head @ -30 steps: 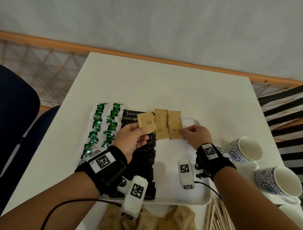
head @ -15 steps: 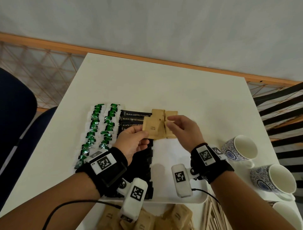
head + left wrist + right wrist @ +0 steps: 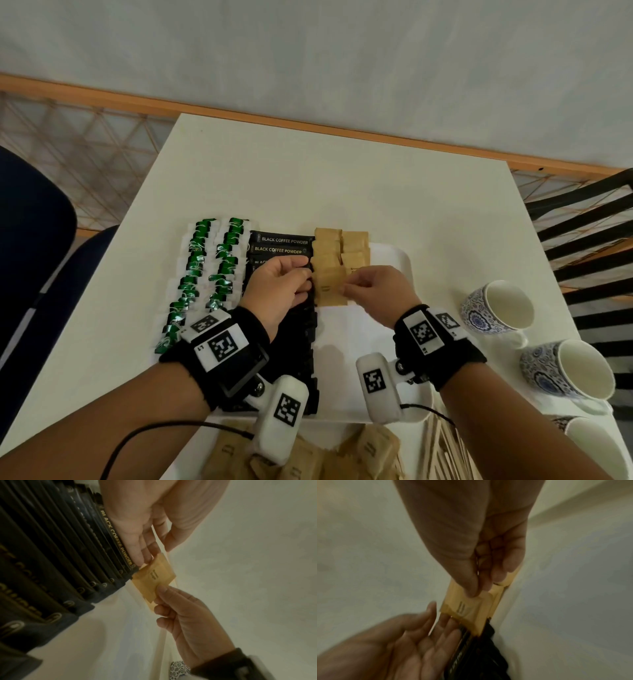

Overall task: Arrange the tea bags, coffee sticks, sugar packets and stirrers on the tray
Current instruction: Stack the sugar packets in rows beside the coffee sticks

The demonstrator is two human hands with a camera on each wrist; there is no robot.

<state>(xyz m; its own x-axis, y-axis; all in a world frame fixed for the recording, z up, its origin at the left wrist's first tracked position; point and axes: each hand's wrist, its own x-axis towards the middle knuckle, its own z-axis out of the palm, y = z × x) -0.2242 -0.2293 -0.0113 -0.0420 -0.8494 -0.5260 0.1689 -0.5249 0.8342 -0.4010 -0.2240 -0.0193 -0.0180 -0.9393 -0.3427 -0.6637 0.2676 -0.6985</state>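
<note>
Pinching a brown sugar packet (image 3: 329,287) at mid-frame, the right hand (image 3: 376,294) grips its right edge while the left hand (image 3: 277,291), fingers loosely extended, touches its left edge over the tray (image 3: 394,260). Light, limp paper, likely slippery: best held by corners.

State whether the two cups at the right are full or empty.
Empty. The nearer cup and the farther cup lie tipped toward the camera, showing bare white insides.
</note>
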